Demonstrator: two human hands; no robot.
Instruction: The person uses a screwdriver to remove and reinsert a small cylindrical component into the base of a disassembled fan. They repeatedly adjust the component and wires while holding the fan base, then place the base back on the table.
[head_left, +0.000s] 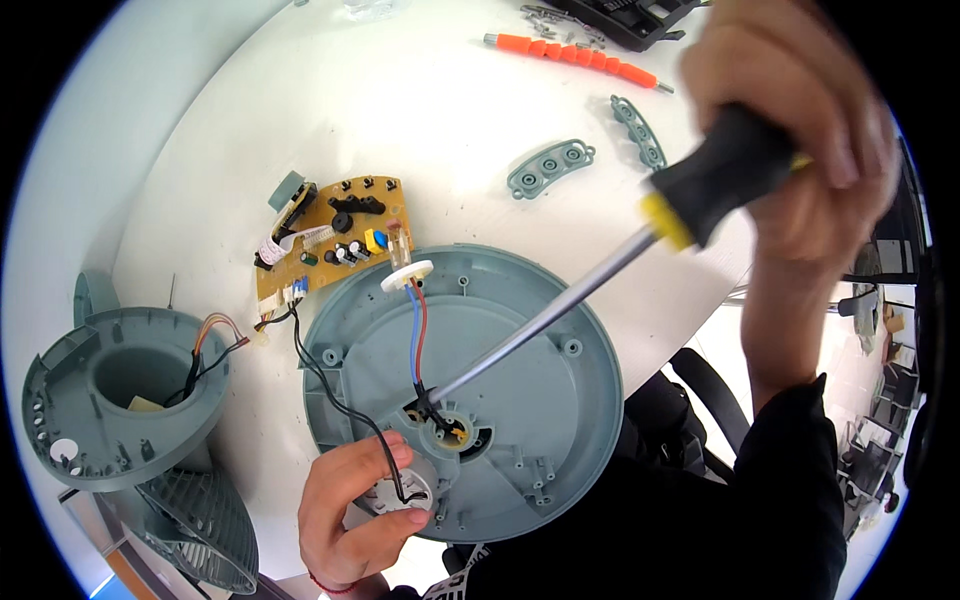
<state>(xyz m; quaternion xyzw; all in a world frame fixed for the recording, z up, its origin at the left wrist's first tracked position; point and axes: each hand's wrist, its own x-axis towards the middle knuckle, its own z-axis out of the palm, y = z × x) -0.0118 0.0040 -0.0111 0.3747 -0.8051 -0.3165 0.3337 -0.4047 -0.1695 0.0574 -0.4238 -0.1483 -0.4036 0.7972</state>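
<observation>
My right hand (800,110) is wrapped round the black and yellow handle of a screwdriver (560,315). Its long shaft slants down to the left, the tip by dark wires near the centre hole of a round grey-green plastic base (510,270). At the base's near left edge, my left hand (355,510) grips a small white round part (415,485) with black wires entering it. Those wires run up to a tan circuit board (330,230) beyond the base. Red and blue wires rise from the middle to a white disc (407,276) with a clear bulb-like piece.
A grey-green housing (130,390) with a grille stands at the left. Farther back lie two curved button strips (550,168) (638,132), an orange flexible shaft (580,57), loose bits (560,22) and a black tool case (625,18). The white table (460,150) ends at the right.
</observation>
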